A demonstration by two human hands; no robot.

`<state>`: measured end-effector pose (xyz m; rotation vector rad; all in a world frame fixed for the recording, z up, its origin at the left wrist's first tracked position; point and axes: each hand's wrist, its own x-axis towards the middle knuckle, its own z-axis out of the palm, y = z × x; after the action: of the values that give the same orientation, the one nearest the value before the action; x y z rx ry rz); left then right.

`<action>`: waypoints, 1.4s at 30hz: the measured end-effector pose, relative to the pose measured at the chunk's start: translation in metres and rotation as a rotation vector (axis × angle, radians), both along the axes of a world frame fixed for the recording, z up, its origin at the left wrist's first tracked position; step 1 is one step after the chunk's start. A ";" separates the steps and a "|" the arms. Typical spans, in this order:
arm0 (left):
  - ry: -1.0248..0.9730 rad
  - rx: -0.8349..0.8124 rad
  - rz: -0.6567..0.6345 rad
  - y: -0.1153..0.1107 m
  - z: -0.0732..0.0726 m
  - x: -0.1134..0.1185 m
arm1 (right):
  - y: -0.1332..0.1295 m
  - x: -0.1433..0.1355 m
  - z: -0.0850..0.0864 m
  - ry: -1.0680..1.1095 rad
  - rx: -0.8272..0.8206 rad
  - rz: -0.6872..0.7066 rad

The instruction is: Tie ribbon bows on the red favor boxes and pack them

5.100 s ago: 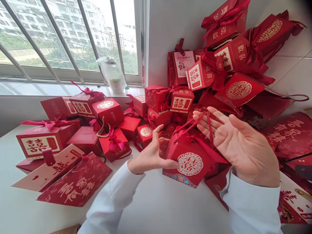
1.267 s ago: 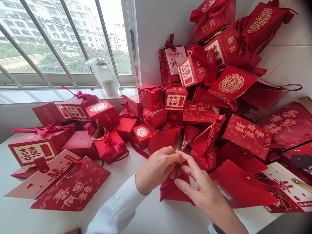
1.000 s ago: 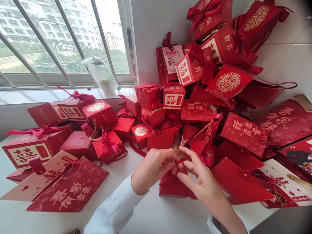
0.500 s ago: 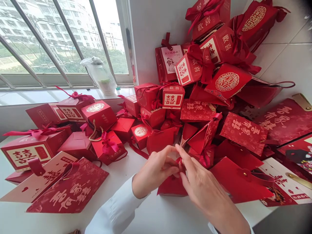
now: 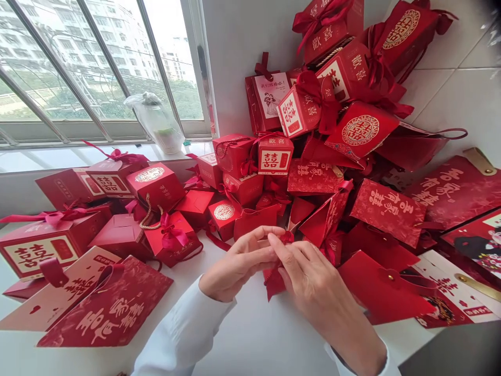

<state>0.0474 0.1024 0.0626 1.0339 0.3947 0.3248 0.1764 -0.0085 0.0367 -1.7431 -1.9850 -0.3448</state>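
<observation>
My left hand (image 5: 238,263) and my right hand (image 5: 319,290) meet over the middle of the white table (image 5: 235,334). Between them is a small red gift box (image 5: 274,284), its lower part showing below my fingers and the rest covered. Red ribbon or cord (image 5: 287,236) pokes up behind my fingertips. Both hands are closed around the upper part of this box, thumbs and fingertips nearly touching. Exactly what each fingertip pinches is hidden. Just beyond stands an open-topped red box (image 5: 255,222).
Red gift boxes with ribbons (image 5: 287,155) pile up at the back and right. More boxes (image 5: 43,248) and a flat red bag (image 5: 107,305) lie at the left. A plastic bag with a cup (image 5: 162,128) stands on the sill by the barred window (image 5: 117,68).
The gift box has been lifted slightly and turned, so a pointed lower corner now shows. Both hands have shifted with it, and the view has moved slightly.
</observation>
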 end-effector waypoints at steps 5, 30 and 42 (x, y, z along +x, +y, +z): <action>-0.090 -0.158 0.000 0.004 0.002 -0.004 | -0.006 -0.001 0.005 -0.034 0.061 0.019; -0.181 0.001 -0.050 0.025 0.012 -0.031 | 0.019 0.025 -0.072 1.015 -0.336 0.254; 0.008 0.179 -0.059 0.018 0.011 -0.020 | 0.023 0.032 -0.104 0.914 -0.281 0.224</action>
<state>0.0274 0.1208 0.0737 1.2205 0.3464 0.3073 0.2081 0.0145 -0.0676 -1.4067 -1.5296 0.7190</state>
